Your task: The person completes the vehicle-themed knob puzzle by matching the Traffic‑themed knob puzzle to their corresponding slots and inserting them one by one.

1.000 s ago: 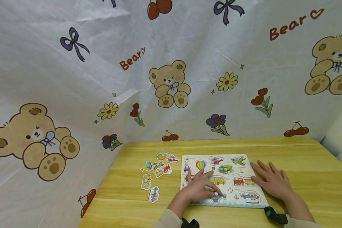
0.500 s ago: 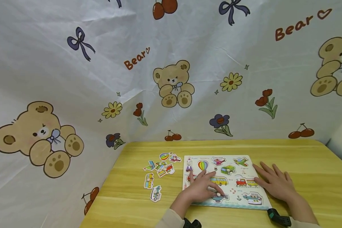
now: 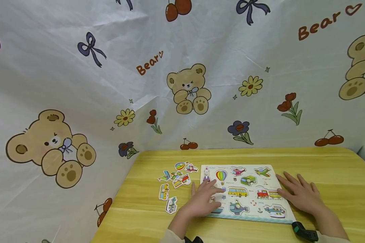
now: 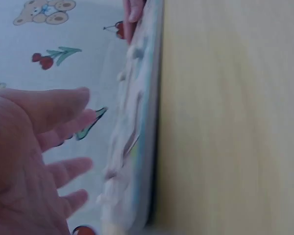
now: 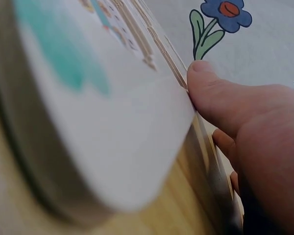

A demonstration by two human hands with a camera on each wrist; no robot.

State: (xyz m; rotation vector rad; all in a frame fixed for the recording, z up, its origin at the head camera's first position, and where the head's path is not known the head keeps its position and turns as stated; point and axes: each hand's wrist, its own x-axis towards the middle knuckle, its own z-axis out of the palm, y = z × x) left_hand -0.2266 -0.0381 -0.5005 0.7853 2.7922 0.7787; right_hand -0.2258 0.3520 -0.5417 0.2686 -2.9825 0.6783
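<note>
A wooden peg puzzle board (image 3: 252,218) printed with vehicles lies flat on the table. My left hand (image 3: 200,201) hovers over its left part, fingers spread and holding nothing; in the left wrist view, the hand (image 4: 29,156) is apart from the board's surface. It covers part of the left-hand pictures. The submarine piece (image 3: 238,208) sits in the board's lower middle, right of that hand. My right hand (image 3: 302,194) rests at the board's right edge, fingers extended, and its thumb (image 5: 210,90) touches the edge in the right wrist view.
Left of the board lie loose puzzle pieces: a ship (image 3: 171,205), a yellow bus (image 3: 164,191), a red train (image 3: 181,180), a balloon (image 3: 180,165), a helicopter (image 3: 191,167) and a sailboat (image 3: 165,176). A bear-printed cloth (image 3: 219,128) hangs behind the table (image 3: 134,219).
My left hand has let go of the submarine piece and moved left, uncovering it. The right hand stays at the board's edge. The head view has shifted slightly.
</note>
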